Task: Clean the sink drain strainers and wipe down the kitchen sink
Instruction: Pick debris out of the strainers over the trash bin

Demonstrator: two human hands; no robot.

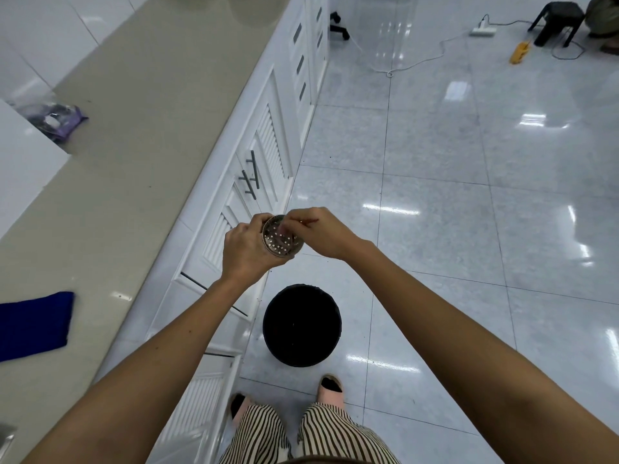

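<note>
A round metal drain strainer (280, 241) with many small holes is held out in front of me, above the floor and a little beyond a black bin (301, 324). My left hand (246, 249) grips the strainer's rim and side. My right hand (316, 232) is closed, its fingertips reaching into the strainer's bowl from the right; a thin stick-like thing pokes out between its fingers. What the fingertips touch inside is hidden. The sink itself is out of sight, apart from a bit of metal at the bottom left corner.
A beige countertop (134, 145) runs along the left, with a blue cloth (33, 324) near its front edge and a purple packet (63, 123) further back. White cabinet doors (261, 169) line its side. On the tiled floor lie a power strip (482, 30), cables and a dark stool (557, 21).
</note>
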